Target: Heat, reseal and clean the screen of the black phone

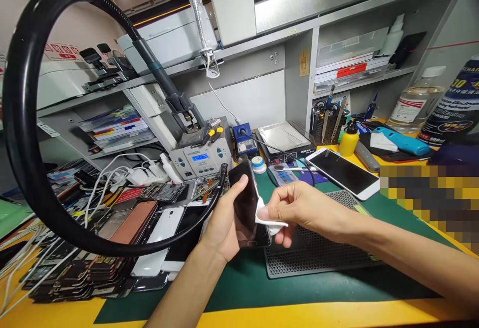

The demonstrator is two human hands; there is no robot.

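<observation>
Across the yellow desk (284, 313) I have a green mat (318, 288) on my feed, carrying a grey perforated pad (310, 255). Above the mat, my left hand (222, 213) grips a dark-screened phone (245, 208), tilted, its screen facing me. My right hand (294, 208) pinches a folded white cloth (273, 224) between thumb and fingers, touching the phone's right edge.

1. The bare, slender left forearm (189, 288) is slanting in from seven o'clock, pointing toward one.
2. The bare left hand (223, 221) is gripping, its thumb (241, 183) pointing toward two o'clock.
3. The bare, tapering right forearm (404, 253) is slanting in from four o'clock.
4. The bare right hand (295, 206) is pinching, thumb toward nine o'clock.
</observation>
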